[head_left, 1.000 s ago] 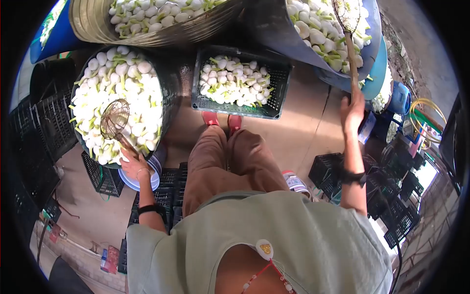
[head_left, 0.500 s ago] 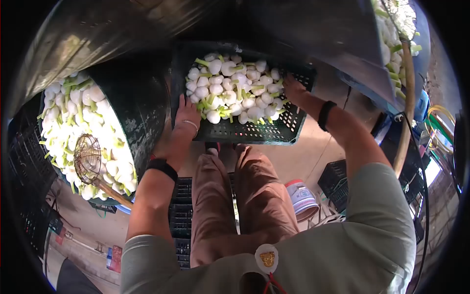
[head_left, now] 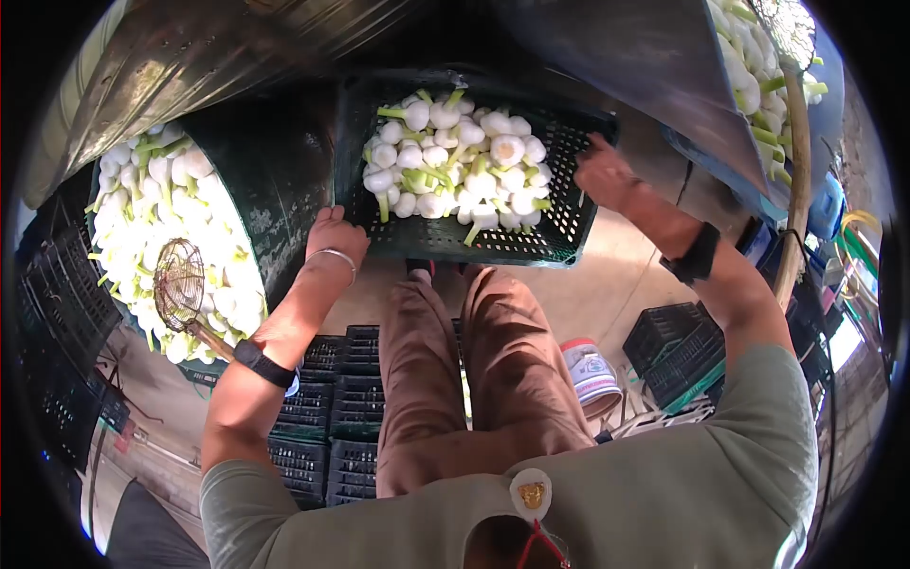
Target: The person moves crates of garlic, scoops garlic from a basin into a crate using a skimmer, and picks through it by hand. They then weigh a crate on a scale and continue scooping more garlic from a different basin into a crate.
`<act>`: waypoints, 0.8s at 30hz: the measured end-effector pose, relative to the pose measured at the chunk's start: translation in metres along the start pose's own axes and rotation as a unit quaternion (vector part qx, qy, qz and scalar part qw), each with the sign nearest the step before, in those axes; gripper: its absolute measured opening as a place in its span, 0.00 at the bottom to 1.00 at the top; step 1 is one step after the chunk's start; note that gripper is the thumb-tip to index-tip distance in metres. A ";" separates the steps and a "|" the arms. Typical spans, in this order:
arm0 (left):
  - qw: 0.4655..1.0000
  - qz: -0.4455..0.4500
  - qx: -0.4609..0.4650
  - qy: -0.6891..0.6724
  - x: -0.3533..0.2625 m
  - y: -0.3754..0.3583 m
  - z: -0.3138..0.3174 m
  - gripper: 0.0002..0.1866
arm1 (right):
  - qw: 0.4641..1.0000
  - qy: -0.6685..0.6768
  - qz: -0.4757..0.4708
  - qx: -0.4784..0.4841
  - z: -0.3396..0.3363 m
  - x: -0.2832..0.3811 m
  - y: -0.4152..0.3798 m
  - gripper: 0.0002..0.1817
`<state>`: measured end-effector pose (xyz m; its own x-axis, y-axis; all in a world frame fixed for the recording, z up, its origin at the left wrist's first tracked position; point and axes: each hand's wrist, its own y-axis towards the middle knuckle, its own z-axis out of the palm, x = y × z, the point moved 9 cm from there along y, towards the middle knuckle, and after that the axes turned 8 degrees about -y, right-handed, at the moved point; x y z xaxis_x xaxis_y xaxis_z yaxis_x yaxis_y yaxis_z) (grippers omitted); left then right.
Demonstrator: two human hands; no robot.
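In front of my legs is a dark green plastic crate (head_left: 559, 242) with perforated sides. A heap of white bulbs (head_left: 445, 156) with short green stems, resembling fresh garlic or onions, fills its left and middle; its right end shows bare mesh. My left hand (head_left: 336, 237) is closed with curled fingers at the crate's near left corner. On the opposite side, my right hand (head_left: 602, 171) has its fingers closed over the right rim. The undersides of both grips are hidden.
At left, a large dark tub (head_left: 275, 190) holds more bulbs, with a wire skimmer (head_left: 178, 284) on them. A wooden pole (head_left: 794, 190) rises at right beside another bulb-filled container. Stacked black crates (head_left: 355, 417) and a white-and-red bucket (head_left: 590, 375) stand near my legs.
My hands have moved outward from beside the bulbs to the crate's edges, and the fingers have curled closed. The bulbs lie differently, with more bare mesh at the right.
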<state>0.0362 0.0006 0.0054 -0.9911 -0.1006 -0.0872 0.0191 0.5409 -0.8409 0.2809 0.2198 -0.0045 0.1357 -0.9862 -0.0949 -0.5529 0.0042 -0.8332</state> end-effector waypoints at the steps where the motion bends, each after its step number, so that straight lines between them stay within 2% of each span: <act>1: 1.000 0.011 -0.009 -0.006 0.001 -0.003 -0.003 0.14 | 0.999 0.025 0.019 -0.029 0.006 -0.010 -0.014 0.07; 4: 0.999 -0.005 -0.031 -0.017 0.009 0.000 -0.004 0.13 | 0.990 0.067 0.067 -0.108 0.016 -0.023 -0.030 0.09; 5: 0.999 -0.014 0.004 -0.032 0.008 0.000 -0.002 0.13 | 0.981 0.077 0.090 -0.155 0.014 -0.024 -0.036 0.10; 7: 0.986 0.057 -0.128 -0.089 -0.008 -0.006 -0.026 0.13 | 0.954 0.093 0.143 -0.247 0.006 -0.030 -0.050 0.14; 8: 0.969 0.091 -0.194 -0.120 -0.017 -0.010 -0.038 0.14 | 0.944 0.116 0.132 -0.278 -0.006 -0.019 -0.057 0.15; 10: 0.954 0.147 -0.230 -0.120 -0.036 -0.001 -0.038 0.17 | 0.920 0.153 0.116 -0.342 -0.038 0.006 -0.067 0.17; 12: 0.946 0.177 -0.243 -0.120 -0.052 0.016 -0.030 0.17 | 0.928 0.340 0.021 -0.153 -0.001 0.052 -0.034 0.14; 14: 0.979 0.121 -0.149 -0.075 -0.048 0.049 -0.011 0.17 | 0.903 0.419 0.027 -0.095 0.057 0.097 0.015 0.14; 16: 0.998 0.046 -0.029 -0.020 -0.037 0.070 0.001 0.18 | 0.901 0.429 0.057 -0.014 0.080 0.118 0.041 0.14; 17: 0.999 0.038 -0.026 -0.012 -0.032 0.076 0.004 0.18 | 0.924 0.375 0.071 0.007 0.083 0.122 0.045 0.16; 18: 0.999 0.031 -0.021 -0.005 -0.025 0.080 0.008 0.19 | 0.933 0.353 0.046 0.049 0.091 0.129 0.045 0.19; 20: 0.999 0.033 0.006 0.014 -0.024 0.082 0.011 0.20 | 0.942 0.332 0.047 0.029 0.085 0.127 0.048 0.26; 22: 0.997 0.054 0.053 0.033 -0.032 0.075 0.009 0.21 | 0.905 0.422 0.046 -0.030 0.147 0.155 0.090 0.19; 24: 0.994 0.058 0.053 0.076 -0.031 0.056 0.001 0.21 | 0.901 0.408 0.073 -0.128 0.110 0.131 0.046 0.16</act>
<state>0.0679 0.0336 -0.0395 -0.9896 0.0887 -0.1132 0.1412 0.4504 -0.8816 0.3638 0.1089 -0.1158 -0.5455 -0.7720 0.3264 -0.7018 0.2078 -0.6814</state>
